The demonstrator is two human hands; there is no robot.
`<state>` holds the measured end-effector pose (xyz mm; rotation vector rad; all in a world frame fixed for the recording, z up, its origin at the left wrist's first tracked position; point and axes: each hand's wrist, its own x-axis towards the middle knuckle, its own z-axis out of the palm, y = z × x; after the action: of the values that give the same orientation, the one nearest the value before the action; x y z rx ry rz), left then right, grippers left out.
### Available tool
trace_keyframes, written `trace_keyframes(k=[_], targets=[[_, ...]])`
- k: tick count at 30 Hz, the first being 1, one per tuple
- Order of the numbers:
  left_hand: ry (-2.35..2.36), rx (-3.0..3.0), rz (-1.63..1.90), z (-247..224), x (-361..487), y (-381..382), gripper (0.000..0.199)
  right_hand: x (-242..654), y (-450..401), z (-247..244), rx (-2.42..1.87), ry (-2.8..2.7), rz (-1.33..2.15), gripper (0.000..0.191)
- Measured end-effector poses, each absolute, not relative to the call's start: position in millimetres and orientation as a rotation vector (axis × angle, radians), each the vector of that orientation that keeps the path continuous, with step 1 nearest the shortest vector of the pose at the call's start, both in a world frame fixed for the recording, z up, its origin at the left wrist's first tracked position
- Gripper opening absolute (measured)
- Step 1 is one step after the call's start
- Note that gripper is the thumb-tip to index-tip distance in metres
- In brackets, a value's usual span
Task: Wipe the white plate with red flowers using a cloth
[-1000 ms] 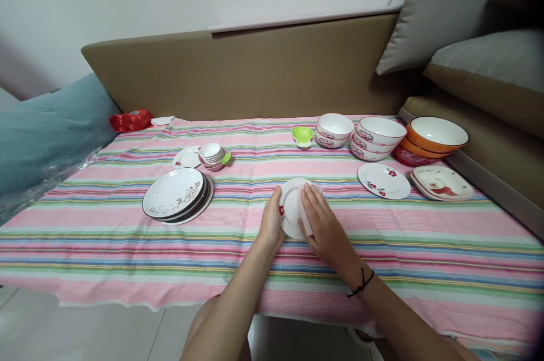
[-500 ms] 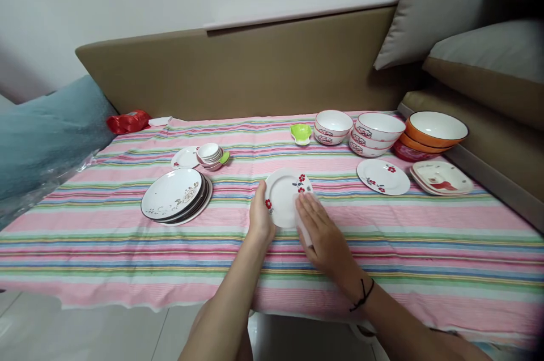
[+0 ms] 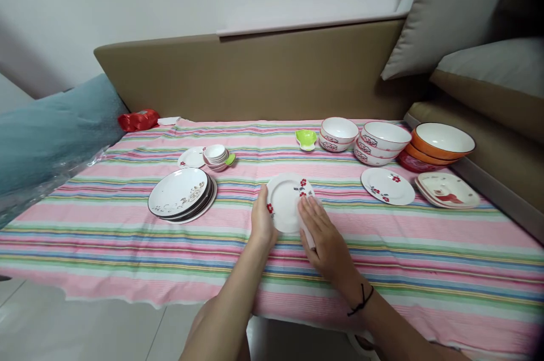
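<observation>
A small white plate [image 3: 284, 207] with red flowers is held above the cloth in front of me. My left hand [image 3: 262, 223] grips its left edge, thumb on the rim and the other fingers hidden beneath. Across the plate's right side lies my right hand [image 3: 326, 241], its fingers pressing a white tissue [image 3: 309, 238] to the surface. Most of that tissue is covered by the hand. To the right rests another flowered plate [image 3: 387, 186], and to the left a stack of dark-rimmed plates [image 3: 181, 191].
The striped tablecloth [image 3: 170, 259] covers the surface. Small bowls [image 3: 216, 152] stand by a flowered plate [image 3: 190, 157] at back left. A green leaf-shaped dish [image 3: 306, 139], white bowls [image 3: 382, 143], orange bowls [image 3: 444, 140] and square plates [image 3: 450, 190] stand at back right.
The camera view has shifted slightly, so everything appears a little lower and to the right. Both hands keep nearly the same hold on the plate and tissue.
</observation>
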<state>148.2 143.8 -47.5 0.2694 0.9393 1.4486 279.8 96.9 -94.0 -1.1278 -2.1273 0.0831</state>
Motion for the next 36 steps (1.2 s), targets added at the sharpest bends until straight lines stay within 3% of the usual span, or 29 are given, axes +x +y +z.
trace_keyframes(k=[4,10,14,19,28,36], targets=[[0.919,0.368,1.346,-60,164,135,0.041,274,104,-95,-1.164,-2.023,0.105,0.068],[0.873,0.254,1.317,-52,147,144,0.040,270,87,-91,-0.928,-2.308,0.204,0.067],[0.871,0.286,1.407,-44,138,148,0.042,282,90,-98,-1.087,-2.222,0.091,0.067],[0.864,0.474,1.274,-55,158,136,0.042,285,103,-100,-1.203,-2.035,0.085,0.068],[0.841,0.297,1.350,-49,147,145,0.043,276,84,-92,-0.899,-2.356,0.192,0.068],[0.852,0.426,1.363,-55,159,140,0.047,297,100,-102,-1.183,-2.100,0.033,0.067]])
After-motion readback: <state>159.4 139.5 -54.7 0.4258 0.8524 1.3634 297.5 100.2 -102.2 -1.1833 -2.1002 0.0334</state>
